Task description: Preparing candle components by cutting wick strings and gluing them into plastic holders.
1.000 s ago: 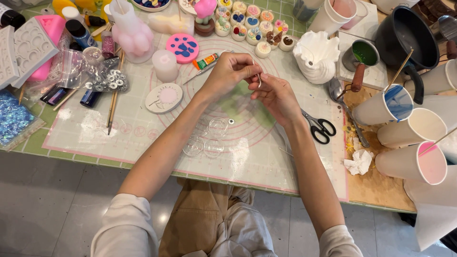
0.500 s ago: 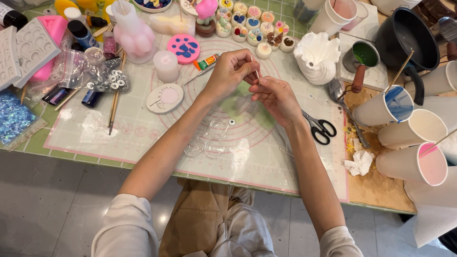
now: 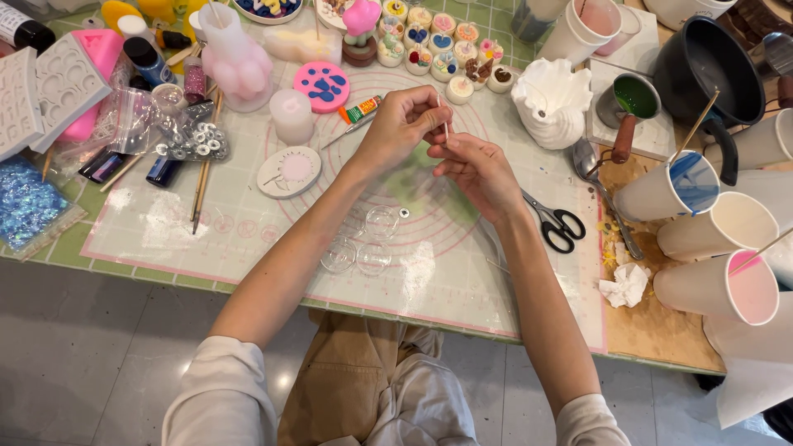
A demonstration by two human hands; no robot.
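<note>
- Tabletop [image 3: 652,330]: crowded, so the work is best kept over the clear middle of the mat [image 3: 248,231], away from the paper cups [image 3: 727,289] of coloured liquid at the right edge.
- Mat: the hands hang above its printed rings; anything dropped here would be easy to find, which I judge a good reason to stay put.
- Right hand [image 3: 475,169]: fingers curled in, tips nipping the lower end of the wick [image 3: 445,124]. A light nip should do; squeezing could bend it.
- Left hand [image 3: 405,124]: closed narrow, thumb and forefinger pinching the wick near its top, holding it close to upright.
- Scissors [image 3: 557,223]: lying open just beside the right wrist, handy but near enough to knock.
- Clear cups [image 3: 363,244]: three small round ones clustered under the forearms, apart from both hands.
- Wick: thin, pale, held between the two hands in the air above the mat. Whether anything is fixed to its end I cannot tell.
</note>
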